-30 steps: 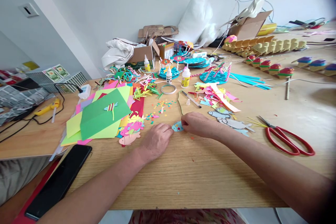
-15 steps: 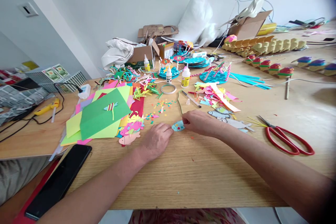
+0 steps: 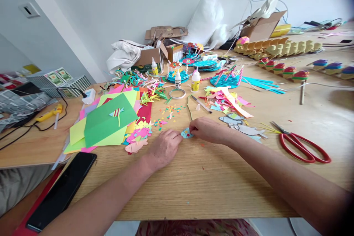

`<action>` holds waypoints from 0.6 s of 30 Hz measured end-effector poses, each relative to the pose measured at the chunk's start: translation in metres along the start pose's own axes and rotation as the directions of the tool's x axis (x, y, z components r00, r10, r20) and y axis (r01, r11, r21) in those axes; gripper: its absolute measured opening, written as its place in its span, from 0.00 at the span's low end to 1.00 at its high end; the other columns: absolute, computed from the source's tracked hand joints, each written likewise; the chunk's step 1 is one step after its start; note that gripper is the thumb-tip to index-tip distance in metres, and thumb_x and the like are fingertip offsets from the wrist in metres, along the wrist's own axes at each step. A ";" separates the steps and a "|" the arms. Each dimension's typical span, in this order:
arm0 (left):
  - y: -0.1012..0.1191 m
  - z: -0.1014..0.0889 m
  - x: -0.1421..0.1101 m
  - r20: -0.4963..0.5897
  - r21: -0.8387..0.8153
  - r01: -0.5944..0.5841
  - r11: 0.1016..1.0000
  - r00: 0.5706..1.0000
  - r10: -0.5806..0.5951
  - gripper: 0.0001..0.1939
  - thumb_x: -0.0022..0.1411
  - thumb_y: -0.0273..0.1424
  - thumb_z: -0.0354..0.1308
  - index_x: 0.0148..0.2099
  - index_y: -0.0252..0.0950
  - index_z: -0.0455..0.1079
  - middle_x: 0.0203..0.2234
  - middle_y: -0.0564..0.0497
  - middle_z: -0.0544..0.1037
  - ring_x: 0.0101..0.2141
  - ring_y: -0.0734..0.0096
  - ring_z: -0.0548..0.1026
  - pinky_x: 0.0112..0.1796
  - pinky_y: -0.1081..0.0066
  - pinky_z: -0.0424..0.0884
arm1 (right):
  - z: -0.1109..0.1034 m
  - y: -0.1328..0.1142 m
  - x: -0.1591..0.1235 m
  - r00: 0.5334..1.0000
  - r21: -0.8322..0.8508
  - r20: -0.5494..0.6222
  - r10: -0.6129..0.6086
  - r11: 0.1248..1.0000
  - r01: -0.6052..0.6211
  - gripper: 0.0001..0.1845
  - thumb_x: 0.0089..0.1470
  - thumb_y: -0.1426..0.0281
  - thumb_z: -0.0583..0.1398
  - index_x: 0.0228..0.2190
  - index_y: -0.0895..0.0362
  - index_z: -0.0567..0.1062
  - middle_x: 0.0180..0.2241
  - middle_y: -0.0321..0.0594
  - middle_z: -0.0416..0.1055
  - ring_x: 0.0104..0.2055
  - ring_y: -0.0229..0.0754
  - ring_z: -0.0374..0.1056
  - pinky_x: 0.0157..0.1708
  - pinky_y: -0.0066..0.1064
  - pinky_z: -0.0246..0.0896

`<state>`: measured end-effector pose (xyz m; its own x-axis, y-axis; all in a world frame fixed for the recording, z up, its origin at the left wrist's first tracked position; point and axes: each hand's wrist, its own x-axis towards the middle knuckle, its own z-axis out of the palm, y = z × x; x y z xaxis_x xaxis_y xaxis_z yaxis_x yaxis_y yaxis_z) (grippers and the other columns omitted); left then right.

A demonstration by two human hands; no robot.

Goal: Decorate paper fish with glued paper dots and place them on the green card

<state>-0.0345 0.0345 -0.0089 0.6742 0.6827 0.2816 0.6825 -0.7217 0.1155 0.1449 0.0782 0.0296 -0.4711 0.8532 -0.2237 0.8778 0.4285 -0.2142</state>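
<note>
Paper (image 3: pixel 110 123) and scissors (image 3: pixel 301 147) show a craft workspace.

Can't make out a single word from over here, tbh. There's print on the white plastic squeeze bottle with a yellow label (image 3: pixel 195 82), the white plastic bottle with a dark label (image 3: pixel 177 80) beside it, the yellow-labelled white bottle (image 3: pixel 154 68) further back and the small brown cardboard box (image 3: pixel 175 54), but it's all way too tiny.

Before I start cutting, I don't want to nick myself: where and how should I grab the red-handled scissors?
Grip the scissors by their red loops, probably from the near right: they lie flat, loops facing that way, blades pointing away and left.
</note>
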 end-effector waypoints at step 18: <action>0.000 0.001 0.000 0.001 0.003 -0.004 1.000 1.000 0.004 0.11 0.58 0.21 0.44 0.41 0.33 0.64 0.37 0.48 0.70 0.40 0.68 0.66 0.41 0.65 0.65 | -0.011 -0.003 -0.004 0.999 0.004 0.001 0.037 0.999 -0.037 0.14 0.44 0.72 0.51 0.29 0.56 0.75 0.30 0.40 0.73 0.32 0.40 0.66 0.25 0.26 0.51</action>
<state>-0.0344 0.0344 -0.0100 0.6771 0.6799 0.2815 0.6807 -0.7240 0.1114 0.1452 0.0770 0.0411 -0.4382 0.8683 -0.2324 0.8943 0.3952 -0.2099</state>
